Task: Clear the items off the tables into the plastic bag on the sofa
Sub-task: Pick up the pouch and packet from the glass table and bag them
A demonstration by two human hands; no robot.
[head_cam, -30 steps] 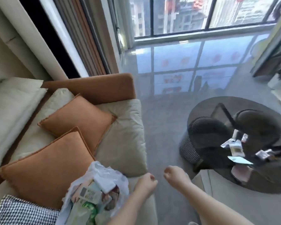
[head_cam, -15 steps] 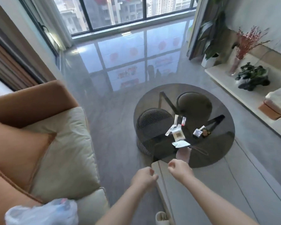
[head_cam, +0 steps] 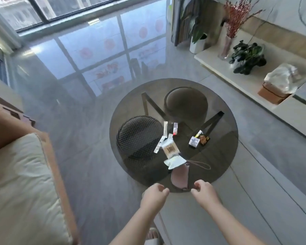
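Several light, flimsy packets (head_cam: 170, 148) lie near the middle of the round glass counter (head_cam: 224, 154), and a soft pink pouch (head_cam: 180, 177) with a cord loop lies at its near edge; I judge they pinch up easily by an edge, though flat ones may slide on glass. Both grips, left hand (head_cam: 154, 194) and right hand (head_cam: 204, 191), hover loosely curled, holding nothing. Labels are unreadable, and the plastic bag is out of view
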